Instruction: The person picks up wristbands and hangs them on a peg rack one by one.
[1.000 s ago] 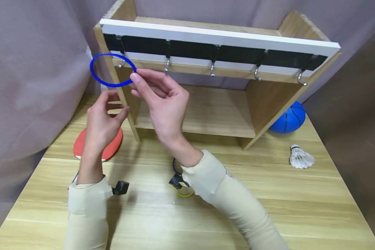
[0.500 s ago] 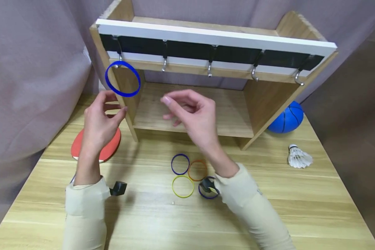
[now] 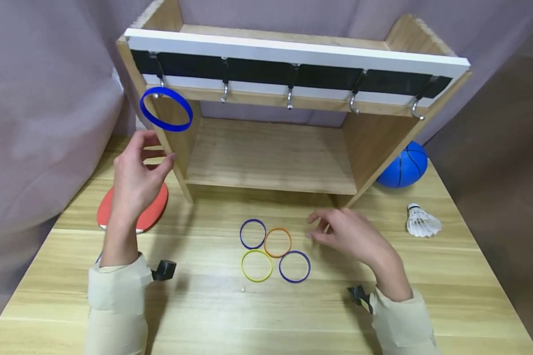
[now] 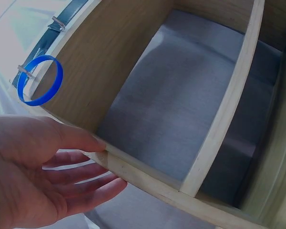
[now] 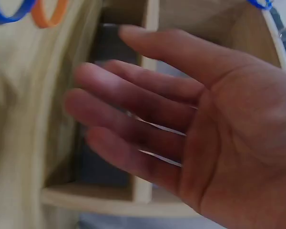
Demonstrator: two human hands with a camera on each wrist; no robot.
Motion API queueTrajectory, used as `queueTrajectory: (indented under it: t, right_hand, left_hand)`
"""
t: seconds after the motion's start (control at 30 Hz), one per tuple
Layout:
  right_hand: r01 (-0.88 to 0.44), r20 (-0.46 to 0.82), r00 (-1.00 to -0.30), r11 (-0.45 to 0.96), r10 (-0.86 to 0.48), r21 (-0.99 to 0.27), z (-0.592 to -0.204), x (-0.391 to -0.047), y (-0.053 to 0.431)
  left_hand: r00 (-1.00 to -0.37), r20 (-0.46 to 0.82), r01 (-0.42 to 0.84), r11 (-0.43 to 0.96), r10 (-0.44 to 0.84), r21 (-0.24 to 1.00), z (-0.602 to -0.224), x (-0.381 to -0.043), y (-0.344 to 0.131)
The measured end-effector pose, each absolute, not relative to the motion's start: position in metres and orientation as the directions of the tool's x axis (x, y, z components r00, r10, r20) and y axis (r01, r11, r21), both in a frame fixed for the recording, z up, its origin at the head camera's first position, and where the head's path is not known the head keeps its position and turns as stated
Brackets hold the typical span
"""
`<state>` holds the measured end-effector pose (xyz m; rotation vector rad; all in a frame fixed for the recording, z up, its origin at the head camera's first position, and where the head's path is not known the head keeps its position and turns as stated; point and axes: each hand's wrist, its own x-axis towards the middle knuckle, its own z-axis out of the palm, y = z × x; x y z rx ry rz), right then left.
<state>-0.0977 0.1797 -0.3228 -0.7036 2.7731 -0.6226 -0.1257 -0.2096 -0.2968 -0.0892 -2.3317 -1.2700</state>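
A blue ring (image 3: 173, 126) hangs from the leftmost hook (image 3: 156, 93) of a wooden rack (image 3: 271, 180). Below it, my left hand (image 3: 135, 175) grips the rack's left side panel, thumb at the front edge and fingers along the outer side in the left wrist view. My right hand (image 3: 353, 236) holds nothing, its fingers loosely bent above the table. To its left lie a yellow ring (image 3: 257, 281), an orange ring (image 3: 277, 228) and two dark blue rings, one at the back (image 3: 241, 234) and one nearer the hand (image 3: 310, 266).
Several more metal hooks (image 3: 289, 101) line the rack's front bar. A red table tennis bat (image 3: 155, 209) lies under my left forearm. Right of the rack are a blue ball (image 3: 401, 167) and a shuttlecock (image 3: 423, 222). Curtains hang behind.
My right hand has let go of the blue ring, which now hangs on the hook, and has moved down and right past the rings on the table. The left hand stays at the panel.
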Motion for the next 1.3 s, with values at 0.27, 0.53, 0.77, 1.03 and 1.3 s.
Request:
queueTrajectory:
  t: [0.27, 0.53, 0.77, 1.03, 1.3]
  right_hand:
    - [-0.389, -0.219, -0.811, 0.78, -0.542, -0.49, -0.348, -0.102, 0.189]
    - [-0.43, -0.227, -0.764, 0.739, -0.604, -0.519, -0.363, -0.105, 0.184]
    - [-0.45, -0.218, -0.748, 0.721, -0.627, -0.527, -0.369, -0.106, 0.179]
    - [-0.457, -0.215, -0.738, 0.708, -0.639, -0.538, -0.371, -0.106, 0.177]
    - [-0.478, -0.214, -0.721, 0.697, -0.659, -0.534, -0.372, -0.107, 0.176]
  left_hand:
    - [-0.883, 0.438, 0.274, 0.57, -0.17, 0.774, -0.296, -0.125, -0.21]
    - [-0.883, 0.44, 0.274, 0.577, -0.167, 0.769, -0.295, -0.124, -0.21]
    - [-0.887, 0.431, 0.265, 0.583, -0.165, 0.768, -0.295, -0.124, -0.209]
    - [-0.884, 0.438, 0.271, 0.586, -0.162, 0.763, -0.296, -0.125, -0.209]
    - [-0.884, 0.441, 0.274, 0.589, -0.158, 0.76, -0.297, -0.125, -0.209]
